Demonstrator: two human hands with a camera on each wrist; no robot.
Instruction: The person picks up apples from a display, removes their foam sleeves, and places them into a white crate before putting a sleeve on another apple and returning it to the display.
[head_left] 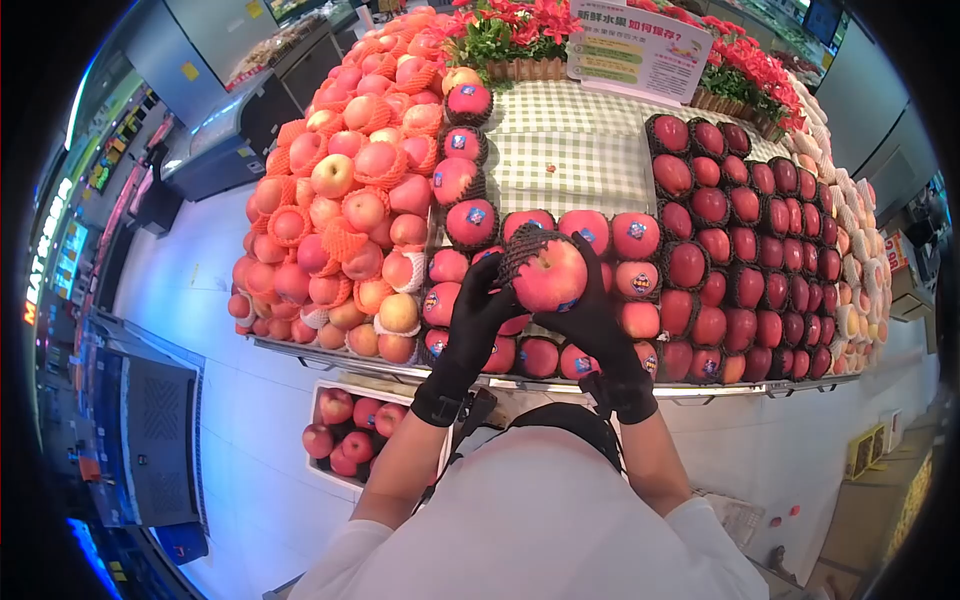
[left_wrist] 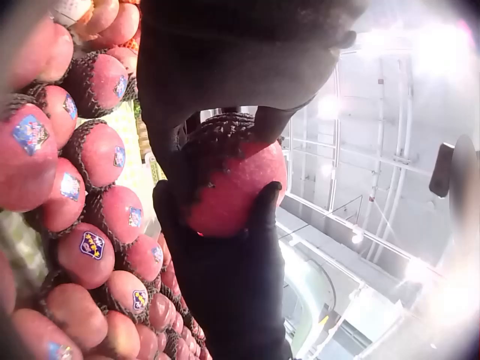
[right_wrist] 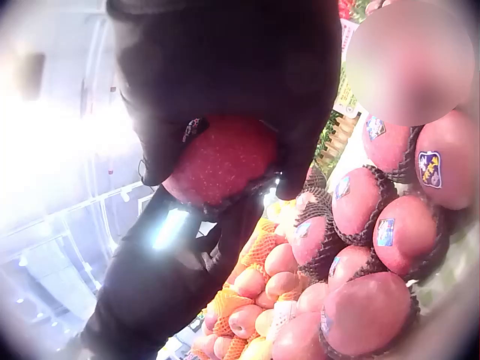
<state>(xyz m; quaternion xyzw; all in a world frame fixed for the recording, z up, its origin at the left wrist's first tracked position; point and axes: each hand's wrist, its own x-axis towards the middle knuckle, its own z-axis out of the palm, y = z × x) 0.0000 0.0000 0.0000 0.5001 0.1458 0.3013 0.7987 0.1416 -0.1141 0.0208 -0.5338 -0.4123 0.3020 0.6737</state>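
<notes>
Between my two black-gloved hands is a large red apple [head_left: 552, 278], partly covered by a black foam net on its upper left. My left hand [head_left: 476, 322] grips the apple from the left side, its fingers along the net. From the right, my right hand [head_left: 597, 328] holds the same apple, thumb low near a blue sticker. In the left wrist view the netted apple [left_wrist: 238, 187] is enclosed by fingers of both gloves. The right wrist view shows its red skin [right_wrist: 223, 159], with the net at the lower edge. Stickered apples [head_left: 585, 232] lie on the display just beneath the hands.
Apples in orange nets [head_left: 345, 215] are heaped at the left. Dark red apples [head_left: 745, 245] in black nets stand in rows at the right. Behind are a checkered cloth [head_left: 555, 150], a sign [head_left: 640, 50] and red flowers [head_left: 520, 35]. A box of apples [head_left: 318, 455] is on the floor.
</notes>
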